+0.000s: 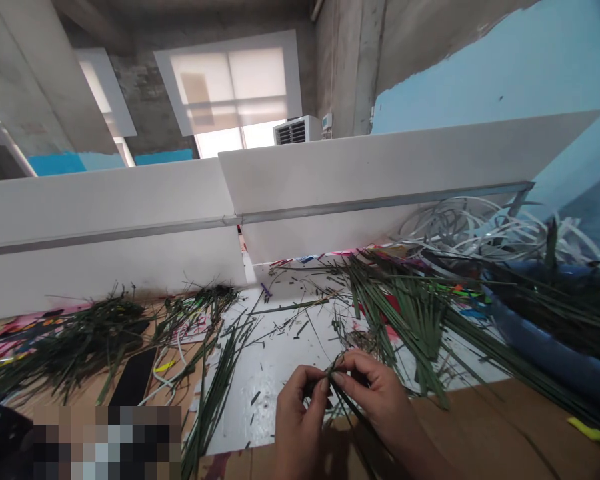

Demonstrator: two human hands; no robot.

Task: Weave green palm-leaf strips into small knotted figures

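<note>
Low in the middle of the head view, my left hand (pixel 303 407) and my right hand (pixel 373 393) meet over the table's front edge. Thumb and fingers of both are pinched on green leaf strips (pixel 350 407), which cross between the fingertips. Long ends of the strips trail down below my right hand, and a thin one sticks up past the fingertips. How the strips are knotted or folded is hidden by my fingers. Just beyond my right hand lies a fan of long green leaves (pixel 423 320). A bundle of narrow leaf strips (pixel 220 393) lies to the left.
A white board (pixel 265 373) with leaf scraps covers the middle. At left are a dark phone (pixel 134 377), a white cable (pixel 180 350) and a heap of cut leaves (pixel 95 333). A blue basin (pixel 540 333) of leaves stands right, below coiled white strips (pixel 480 227). White panels (pixel 380 160) rise behind.
</note>
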